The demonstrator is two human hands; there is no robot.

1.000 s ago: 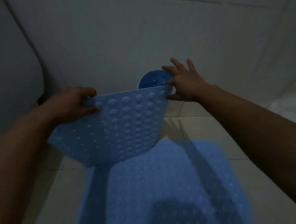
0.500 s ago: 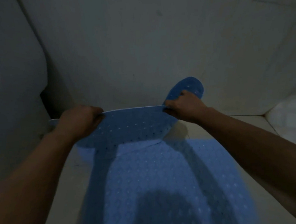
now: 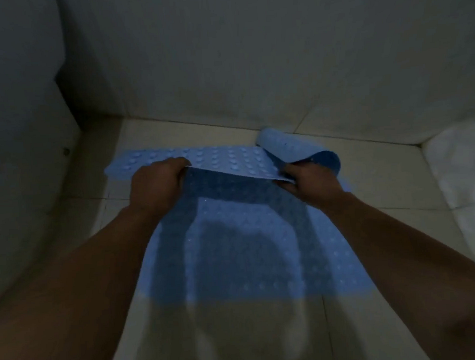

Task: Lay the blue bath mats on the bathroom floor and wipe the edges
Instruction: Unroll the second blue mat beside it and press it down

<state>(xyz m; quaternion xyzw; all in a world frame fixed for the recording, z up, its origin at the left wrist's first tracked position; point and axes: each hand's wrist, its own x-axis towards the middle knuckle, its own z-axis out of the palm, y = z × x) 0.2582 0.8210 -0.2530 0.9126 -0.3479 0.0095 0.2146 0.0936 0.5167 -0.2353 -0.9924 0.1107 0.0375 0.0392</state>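
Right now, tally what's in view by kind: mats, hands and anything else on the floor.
Blue bath mats: 2, one flat on the floor, one held over its far end with a corner curled up
Hands: 2, left hand and right hand, each gripping the held mat's near edge
White bumpy thing at right: 1, too dim to identify
Total: 5

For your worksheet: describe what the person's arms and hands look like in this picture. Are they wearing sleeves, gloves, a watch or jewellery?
Both forearms are bare as far as the frame shows: no sleeves in view. The left hand and right hand wear no gloves. No watch, bracelet or ring can be made out, though the dim light could hide small items.
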